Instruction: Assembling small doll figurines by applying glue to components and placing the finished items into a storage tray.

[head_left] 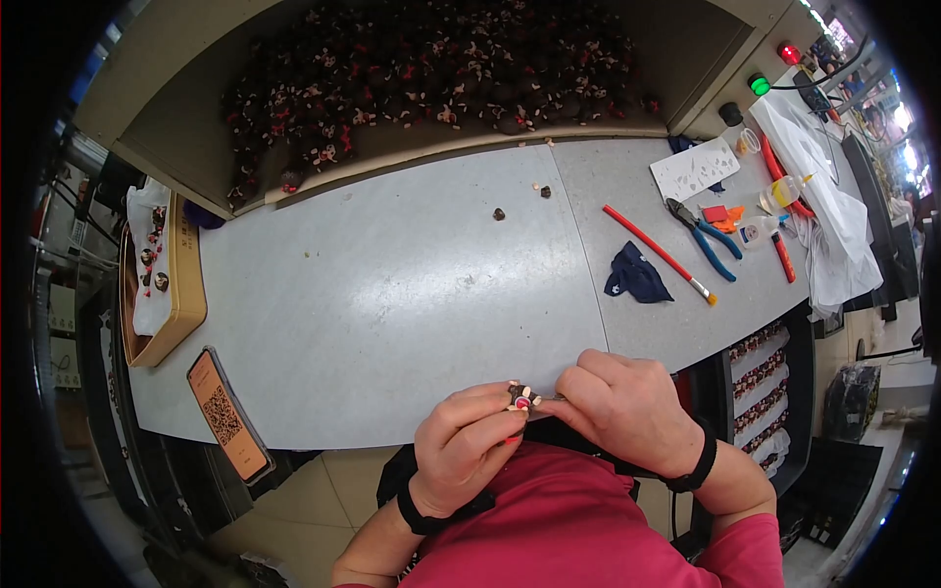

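Near the front edge of the table, my left hand [459, 439] pinches a small dark brown figurine [521, 397] with cream and red parts. Its finer shape is too small to make out. My right hand [632, 410] is closed around a thin tool [552, 399], whose slim end reaches toward the figurine's right side. Most of that tool is hidden inside my fist, so its kind does not show. Both hands are close together, just in front of my body, with black bands on the wrists.
A box hood [157, 78] at the back holds a heap of small dark figures [431, 69]. On the right lie a red brush [655, 250], a dark cloth [637, 274], blue-handled pliers [708, 240] and small bottles [782, 193]. A phone [230, 416] and gold tin [186, 274] are left.
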